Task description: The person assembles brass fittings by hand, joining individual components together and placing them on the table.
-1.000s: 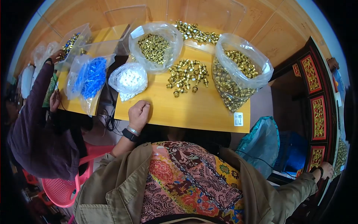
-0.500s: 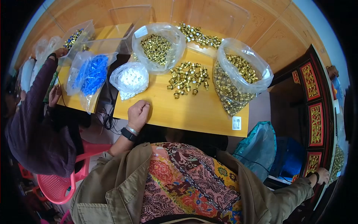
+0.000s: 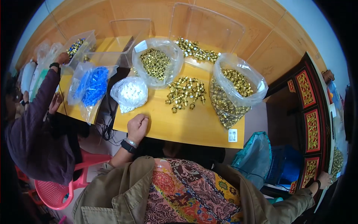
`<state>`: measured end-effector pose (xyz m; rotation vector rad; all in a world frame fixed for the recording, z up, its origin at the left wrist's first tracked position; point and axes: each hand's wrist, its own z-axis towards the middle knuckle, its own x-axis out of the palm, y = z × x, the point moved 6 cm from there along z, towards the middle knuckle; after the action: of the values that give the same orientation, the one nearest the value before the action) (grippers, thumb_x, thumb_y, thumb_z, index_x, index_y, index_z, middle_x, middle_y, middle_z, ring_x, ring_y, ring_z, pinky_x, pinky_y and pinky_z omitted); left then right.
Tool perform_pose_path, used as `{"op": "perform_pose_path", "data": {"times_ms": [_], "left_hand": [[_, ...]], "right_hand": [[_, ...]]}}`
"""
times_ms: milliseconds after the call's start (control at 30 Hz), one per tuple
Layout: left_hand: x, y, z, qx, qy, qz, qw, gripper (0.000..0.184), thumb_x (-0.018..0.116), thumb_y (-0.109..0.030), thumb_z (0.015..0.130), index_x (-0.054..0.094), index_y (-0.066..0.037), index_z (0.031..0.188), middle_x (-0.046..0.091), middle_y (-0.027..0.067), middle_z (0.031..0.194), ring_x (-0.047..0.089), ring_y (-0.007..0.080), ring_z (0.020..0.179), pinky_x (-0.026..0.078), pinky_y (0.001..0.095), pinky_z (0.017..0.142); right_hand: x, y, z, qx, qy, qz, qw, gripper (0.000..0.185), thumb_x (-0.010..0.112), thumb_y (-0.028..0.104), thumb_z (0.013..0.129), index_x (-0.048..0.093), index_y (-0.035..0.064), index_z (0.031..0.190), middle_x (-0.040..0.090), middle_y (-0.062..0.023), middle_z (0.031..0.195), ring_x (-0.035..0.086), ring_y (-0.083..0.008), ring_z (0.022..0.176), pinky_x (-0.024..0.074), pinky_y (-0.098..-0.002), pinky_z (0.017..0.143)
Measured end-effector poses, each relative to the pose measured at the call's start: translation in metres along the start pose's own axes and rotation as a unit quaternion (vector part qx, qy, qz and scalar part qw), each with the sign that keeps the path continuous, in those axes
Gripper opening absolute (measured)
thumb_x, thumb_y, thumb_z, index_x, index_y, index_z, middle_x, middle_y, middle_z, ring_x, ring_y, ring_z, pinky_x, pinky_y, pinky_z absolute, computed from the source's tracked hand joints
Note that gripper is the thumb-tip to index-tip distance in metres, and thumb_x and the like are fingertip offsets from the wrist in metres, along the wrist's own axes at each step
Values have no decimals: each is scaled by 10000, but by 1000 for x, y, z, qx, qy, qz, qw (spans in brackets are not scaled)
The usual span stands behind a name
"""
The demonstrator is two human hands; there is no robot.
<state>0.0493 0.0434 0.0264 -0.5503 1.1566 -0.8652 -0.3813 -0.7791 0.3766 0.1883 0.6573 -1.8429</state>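
Note:
My left hand (image 3: 137, 128) rests as a closed fist on the front edge of the yellow table (image 3: 179, 132), with nothing showing in it. Just beyond it stands a clear bag of small white parts (image 3: 129, 93). Loose brass fittings (image 3: 185, 91) lie in a pile on the tabletop, between an open bag of small brass parts (image 3: 155, 61) and a fuller bag of brass fittings (image 3: 231, 97). Far to the right, my right hand (image 3: 325, 180) is at the edge of a dark carved cabinet (image 3: 311, 127), near another bag of brass-coloured parts (image 3: 337, 161). Its fingers are too small and partly hidden to make out.
A clear bin (image 3: 209, 28) with brass fittings stands at the back. At left, a co-worker's hand (image 3: 62, 58) is at a bin of blue and brass parts (image 3: 75, 48), beside a bag of blue parts (image 3: 92, 86). A teal-edged bag (image 3: 253, 155) stands below the table's right side.
The view has tilted up slightly, so the table and bags sit lower in the picture. My left fist stays on the table edge; my right hand stays by the cabinet.

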Motion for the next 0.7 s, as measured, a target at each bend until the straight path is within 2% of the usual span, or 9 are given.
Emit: {"op": "perform_pose_path", "data": {"times_ms": [67, 100, 200, 233, 333, 367, 500, 600, 700], "left_hand": [[-1, -1, 0, -2, -3, -3, 1000, 148, 565, -146, 830, 625, -17, 789, 593, 164, 705, 602, 324, 652, 468, 369, 586], [-1, -1, 0, -2, -3, -5, 1000, 149, 565, -148, 830, 625, -18, 789, 595, 162, 706, 603, 322, 651, 469, 367, 586], [0, 0, -1, 1, -5, 1, 1000, 151, 565, -152, 833, 628, -21, 794, 600, 160, 714, 605, 319, 655, 471, 364, 587], [-1, 1, -1, -3, -3, 5, 1000, 150, 564, -152, 833, 628, -21, 796, 603, 159, 718, 607, 318, 659, 472, 363, 590], [2, 1, 0, -8, 2, 4, 1000, 147, 563, -148, 833, 630, -22, 802, 610, 157, 729, 613, 314, 673, 476, 358, 601], [1, 1, 0, -9, 3, 4, 1000, 145, 563, -147, 833, 631, -22, 804, 612, 156, 731, 614, 312, 677, 478, 356, 605], [2, 3, -2, -20, 4, -6, 1000, 135, 563, -138, 831, 632, -24, 808, 616, 151, 736, 619, 309, 692, 483, 349, 620], [0, -1, -1, -5, -1, -9, 1000, 125, 567, -132, 828, 632, -27, 808, 617, 150, 735, 618, 310, 689, 483, 349, 621], [0, -1, -1, -10, 4, 1, 1000, 118, 567, -126, 827, 632, -28, 809, 617, 150, 738, 619, 309, 690, 484, 350, 621]], "right_hand": [[-27, 1, -6, -13, -130, -30, 991, 272, 402, 206, 854, 553, 62, 1029, 636, -214, 998, 627, -374, 928, 517, -497, 741], [55, -9, 10, 11, 23, 61, 998, 247, 394, 206, 859, 533, 63, 1004, 623, -214, 1042, 623, -379, 933, 513, -504, 755], [90, -8, 15, 7, -4, 10, 1000, 264, 375, 217, 872, 527, 57, 1016, 596, -219, 1109, 610, -377, 967, 504, -503, 785], [20, 5, -9, 34, 36, 50, 998, 265, 369, 214, 874, 522, 35, 993, 592, -226, 1100, 598, -366, 991, 495, -499, 811], [59, 3, 1, -19, -6, -17, 1000, 274, 362, 220, 888, 514, 9, 975, 598, -221, 1063, 590, -352, 1014, 489, -490, 836], [69, 5, 3, -45, -38, -48, 997, 269, 375, 230, 891, 509, 7, 958, 605, -220, 996, 613, -343, 956, 504, -480, 815], [61, 8, -1, -70, -48, -75, 994, 296, 410, 291, 885, 515, 19, 937, 622, -200, 906, 643, -331, 845, 531, -450, 726], [63, 8, 1, -35, -71, -79, 994, 307, 447, 313, 872, 523, 20, 920, 632, -184, 872, 647, -319, 845, 531, -448, 732], [59, 7, 3, -47, -8, -26, 999, 357, 468, 337, 851, 510, 9, 984, 630, -196, 938, 633, -348, 903, 513, -466, 782]]}}
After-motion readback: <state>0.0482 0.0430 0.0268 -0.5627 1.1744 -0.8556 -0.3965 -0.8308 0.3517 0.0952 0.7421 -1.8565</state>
